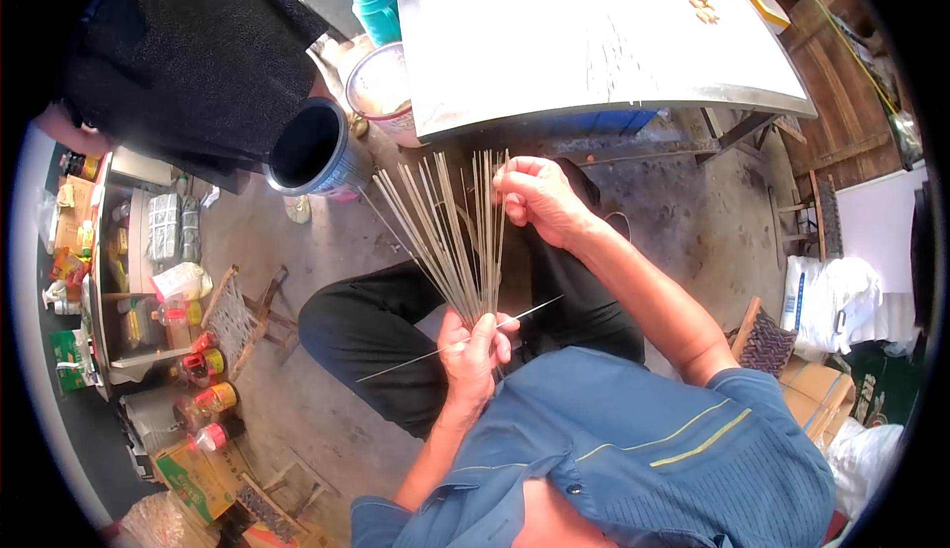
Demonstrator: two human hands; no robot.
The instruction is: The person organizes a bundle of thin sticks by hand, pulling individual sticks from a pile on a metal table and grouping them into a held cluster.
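Note:
A fanned bundle of thin greyish-tan sticks (442,238) rises over my lap, its upper ends spread apart. My left hand (469,353) is closed around the narrow lower end of the bundle. One long stick (401,364) lies crosswise at that hand, pointing out to both sides. Up at the right edge of the fan, my right hand (539,197) has its fingers pinched at the tip of an outer stick. Its fingertips partly cover how many sticks they hold.
Ahead stands a white-topped table (515,33) with small tan pieces (704,9) on it. Left of it are a dark bucket (310,148), a white tub (381,83) and a teal bottle (376,8). Shelves with bottles (203,363) line the left; a person's arm (74,132) shows beyond.

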